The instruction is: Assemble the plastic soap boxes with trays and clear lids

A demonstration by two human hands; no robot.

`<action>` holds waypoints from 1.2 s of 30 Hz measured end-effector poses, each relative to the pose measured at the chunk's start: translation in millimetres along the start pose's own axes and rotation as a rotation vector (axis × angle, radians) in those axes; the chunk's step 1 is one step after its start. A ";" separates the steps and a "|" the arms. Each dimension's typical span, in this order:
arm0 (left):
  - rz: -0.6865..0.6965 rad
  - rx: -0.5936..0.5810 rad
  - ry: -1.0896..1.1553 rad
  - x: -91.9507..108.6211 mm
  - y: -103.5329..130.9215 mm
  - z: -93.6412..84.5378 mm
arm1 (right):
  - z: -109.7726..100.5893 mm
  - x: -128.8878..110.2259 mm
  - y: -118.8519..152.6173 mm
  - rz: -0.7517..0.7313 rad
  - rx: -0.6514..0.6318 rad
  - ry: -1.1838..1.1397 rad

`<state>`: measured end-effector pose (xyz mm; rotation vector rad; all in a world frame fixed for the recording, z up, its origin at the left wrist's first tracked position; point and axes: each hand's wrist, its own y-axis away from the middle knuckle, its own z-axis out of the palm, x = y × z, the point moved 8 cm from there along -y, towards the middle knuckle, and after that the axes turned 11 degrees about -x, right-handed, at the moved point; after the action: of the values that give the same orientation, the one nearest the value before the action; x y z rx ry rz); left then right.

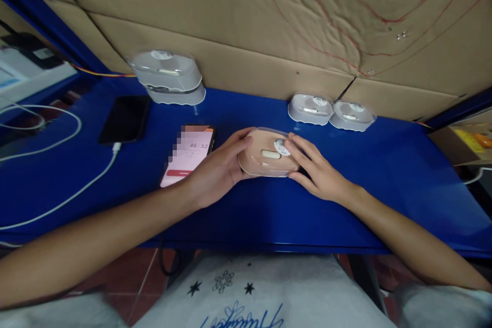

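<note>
Between my hands, over the blue table, is a rounded plastic box (265,164) with a clear lid, a peach-coloured inside, a white oblong handle and a round white sticker. My left hand (226,166) grips its left end, thumb on the lid and fingers below. At the other end, my right hand (317,171) lays its fingers over the lid near the sticker, with its thumb at the near edge. The undersides of the fingers are hidden. Just left of the box, a lit phone (192,151) lies partly behind my left wrist, its screen reading 46:32.
Similar grey boxes (169,74) are stacked at the back left, and two more boxes (332,111) stand at the back right against the cardboard wall (215,56). A dark phone (125,119) with a white cable (96,182) lies at left. The blue table's (269,230) front edge is close to my body.
</note>
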<state>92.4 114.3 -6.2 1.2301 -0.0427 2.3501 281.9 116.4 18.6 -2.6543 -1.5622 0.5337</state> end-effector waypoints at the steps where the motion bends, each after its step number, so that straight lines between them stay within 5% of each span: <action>1: 0.005 0.003 -0.004 -0.1 -0.5 -0.9 | 0.0 1.0 -0.2 0.004 -0.010 -0.030; 14: -0.029 -0.060 -0.342 -3.2 5.5 7.7 | -7.5 8.2 6.7 0.095 -0.037 -0.183; 18: -0.100 -0.054 -0.424 -9.7 7.1 7.9 | -25.1 25.1 37.5 0.171 -0.107 -0.151; 23: -0.092 -0.055 -0.608 0.7 8.4 9.1 | -62.6 77.5 146.7 0.432 0.000 0.023; 29: -0.163 -0.149 -0.787 -6.8 6.6 12.1 | -106.9 181.8 276.9 0.855 0.162 0.146; 32: -0.137 -0.184 -0.785 -11.5 4.3 11.4 | -120.1 225.1 287.5 0.948 0.204 0.124; 36: -0.083 -0.153 -0.760 -10.5 2.6 7.6 | -122.4 259.1 260.0 0.978 0.220 0.077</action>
<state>102.1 106.0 -9.4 1.9171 -0.4002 1.6502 652.9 226.2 12.9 -3.0237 -0.0659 0.5375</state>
